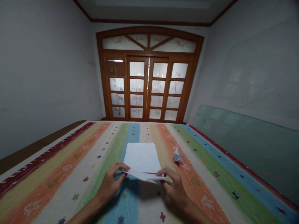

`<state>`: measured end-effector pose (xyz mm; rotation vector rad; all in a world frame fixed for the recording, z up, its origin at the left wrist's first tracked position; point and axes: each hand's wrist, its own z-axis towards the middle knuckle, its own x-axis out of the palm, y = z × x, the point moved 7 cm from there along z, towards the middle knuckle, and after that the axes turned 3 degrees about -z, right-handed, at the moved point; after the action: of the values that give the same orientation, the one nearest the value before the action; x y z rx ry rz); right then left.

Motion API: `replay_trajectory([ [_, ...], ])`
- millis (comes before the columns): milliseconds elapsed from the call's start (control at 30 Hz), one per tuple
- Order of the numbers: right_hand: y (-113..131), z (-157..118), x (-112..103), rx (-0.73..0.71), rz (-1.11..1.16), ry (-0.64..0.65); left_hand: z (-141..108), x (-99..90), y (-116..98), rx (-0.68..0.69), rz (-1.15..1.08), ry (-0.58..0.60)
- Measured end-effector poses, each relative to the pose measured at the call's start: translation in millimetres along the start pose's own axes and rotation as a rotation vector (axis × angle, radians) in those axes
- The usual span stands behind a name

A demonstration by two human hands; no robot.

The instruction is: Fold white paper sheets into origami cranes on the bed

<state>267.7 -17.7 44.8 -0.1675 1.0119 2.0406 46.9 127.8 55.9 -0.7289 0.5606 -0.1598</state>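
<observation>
White sheet of paper [141, 157] lying on a striped woven cover [205, 186], its far part flat and its near edge lifted into a narrow fold. Under the sheet, bands of blue and cream, with green close beside it on the left and orange on the right; small stitched motifs dotted along the bands.

Left hand [108, 183] at the near left corner of the sheet, fingers [118, 165] curved and almost closed, gripping the paper's edge with the thumb pressed alongside. Right hand [174, 186] at the near right end of the sheet, fingers [163, 172] bent and closed in a pinch on the folded edge. Exact thumb placement on that side hidden behind the paper.

Just right of the sheet and well beyond the right hand, a small white origami crane [177, 156], not touching the sheet, pointed tip upward. Far ahead of the sheet, a wooden double door [149, 90] with frosted, plant-patterned glass panes under an arched transom. To the right of the sheet, a large pale green glass panel [243, 146] against the wall. To the left of the sheet, beyond the edge of the cover, a strip of brown wooden floor [35, 146].
</observation>
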Motion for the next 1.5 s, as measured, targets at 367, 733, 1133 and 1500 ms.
replay_trajectory([
  [367, 66.7, -26.5, 17.8, -0.691, -0.201, 0.117, -13.0, 9.7, -17.8, 0.297, 0.318, 0.048],
  [733, 33.4, -31.0, 47.2, -0.546, -0.23, 0.386, -26.1, 39.8, -7.8, 0.197, 0.258, 0.465],
  [1133, 16.8, -33.5, 47.5, -0.203, -0.122, 0.653, -25.0, 46.7, -24.8, 0.237, 0.162, 0.66],
  [1500, -7.5, -21.7, 31.1, -0.055, -0.187, 0.611, -29.7, 51.9, -16.8, 0.319, 0.229, 0.524],
])
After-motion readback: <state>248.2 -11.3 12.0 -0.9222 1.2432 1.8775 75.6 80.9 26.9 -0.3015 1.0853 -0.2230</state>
